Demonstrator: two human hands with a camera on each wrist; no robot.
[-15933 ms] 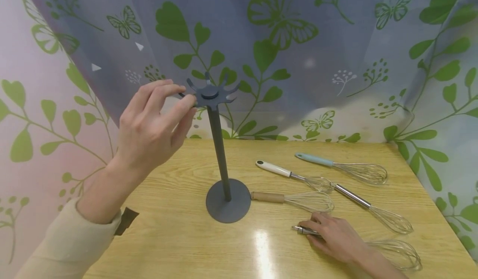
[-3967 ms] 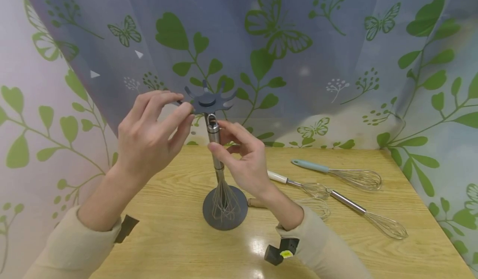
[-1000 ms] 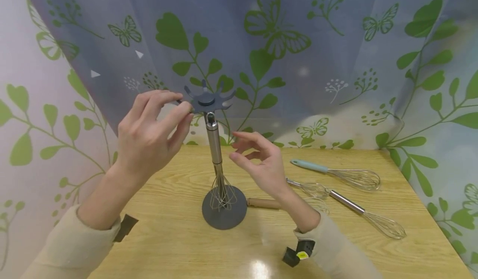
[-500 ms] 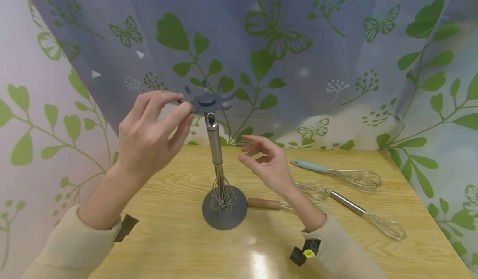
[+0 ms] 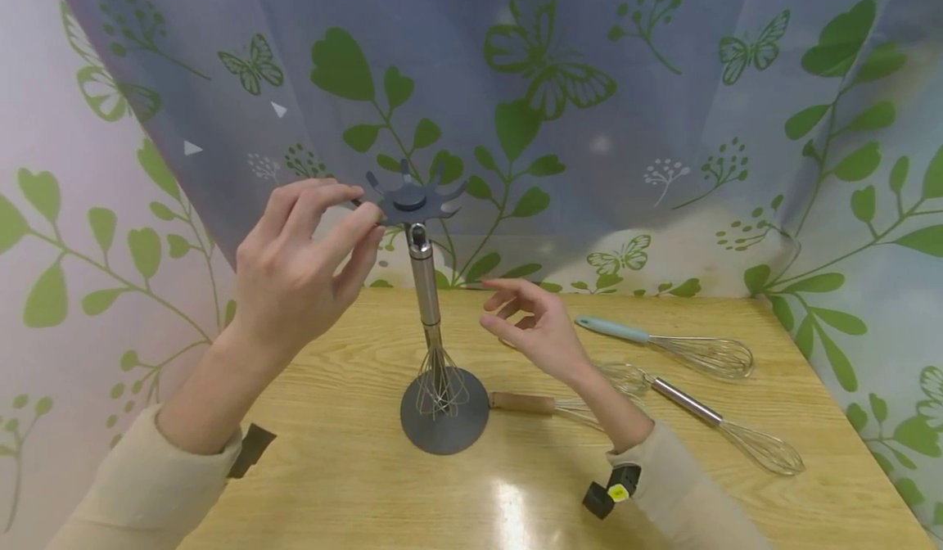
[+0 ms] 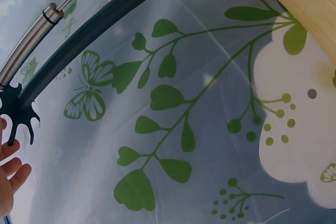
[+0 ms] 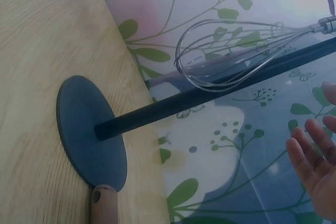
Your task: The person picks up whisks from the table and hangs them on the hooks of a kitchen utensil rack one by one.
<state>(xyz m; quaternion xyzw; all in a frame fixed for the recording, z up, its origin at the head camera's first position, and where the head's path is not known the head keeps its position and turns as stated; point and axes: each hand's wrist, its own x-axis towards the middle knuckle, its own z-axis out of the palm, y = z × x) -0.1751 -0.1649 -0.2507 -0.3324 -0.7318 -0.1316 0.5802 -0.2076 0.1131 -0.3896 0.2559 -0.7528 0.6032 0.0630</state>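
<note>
Through the head camera I see a person's two hands at a dark stand (image 5: 457, 437), upright just left of the frame's center on a wooden table (image 5: 324, 493). The left hand (image 5: 298, 259), left of center, pinches one prong of the stand's top between thumb and fingers. A steel whisk (image 5: 425, 284) hangs at center from that pronged top, handle up, wires down in front of the pole. The right hand (image 5: 545, 333), right of center, is released: its fingers are loosely bent around air, apart from the steel whisk; my right wrist view shows the same gap.

More whisks lie at the right of the frame: a wood-handled whisk (image 5: 523, 403) beside the stand's base, a blue-handled whisk (image 5: 615, 329) above it, and a metal-handled whisk (image 5: 688, 401) lower right. The loops of another whisk (image 5: 622, 376) show beside the right forearm, its handle hidden from me. A cloth (image 5: 626, 10) printed with green leaves and butterflies fills the upper frame.
</note>
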